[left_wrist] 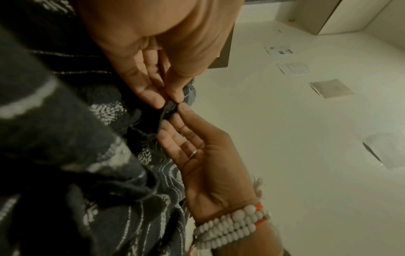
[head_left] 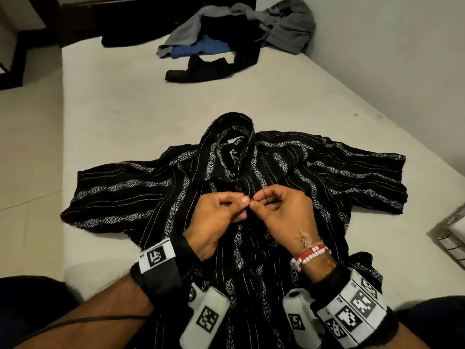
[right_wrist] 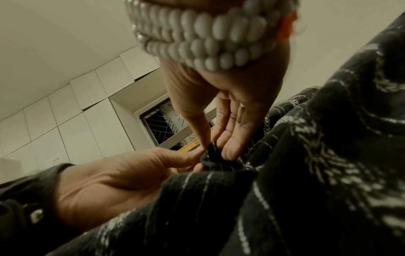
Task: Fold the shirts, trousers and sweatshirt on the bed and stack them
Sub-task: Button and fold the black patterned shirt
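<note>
Both the left hand and right hand pinch the patterned shirt placket, directly beneath them on the bed.

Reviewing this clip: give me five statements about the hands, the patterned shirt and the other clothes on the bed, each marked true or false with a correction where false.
1. Both hands pinch the front opening of the black patterned shirt. True: the left hand and right hand meet at its middle.
2. The shirt is already folded into a neat rectangle. False: it lies spread out, both sleeves out to the sides.
3. A pile of clothes lies at the far end of the bed. True.
4. The pile is stacked neatly. False: it is a loose heap of grey, blue and black garments.
5. The beaded bracelet is on the left wrist. False: it is on the right wrist.
</note>
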